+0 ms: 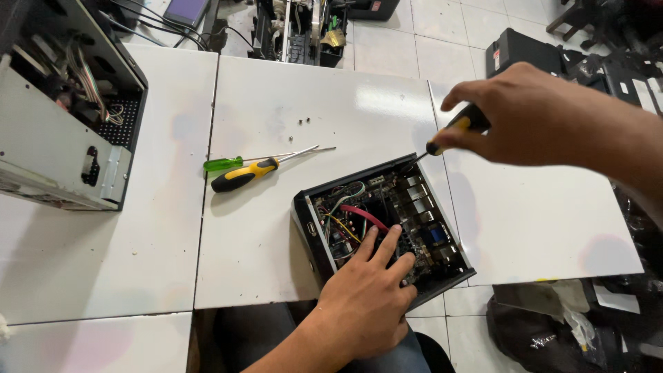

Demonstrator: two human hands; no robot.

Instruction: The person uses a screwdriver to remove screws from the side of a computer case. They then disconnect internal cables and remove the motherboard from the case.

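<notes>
Hands work over a small open computer case [383, 224] lying near the front edge of a white table [276, 228]: the left hand [369, 293] rests with fingers spread on its circuit board, while the right hand [525, 114] grips a yellow-and-black screwdriver [449, 135], tip at the case's far rim. Two spare screwdrivers, one green-handled [224, 164] and one yellow-and-black [245, 175], lie touching just left of the case, two small screws [303, 121] sit beyond them, and one larger open metal chassis [62, 117] stands at far left.

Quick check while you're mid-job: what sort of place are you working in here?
Most likely an electronics or computer repair workshop. The left hand rests inside an opened small computer case while the right hand holds a screwdriver to it; spare screwdrivers lie on the white table, and another opened metal chassis sits nearby.
</notes>
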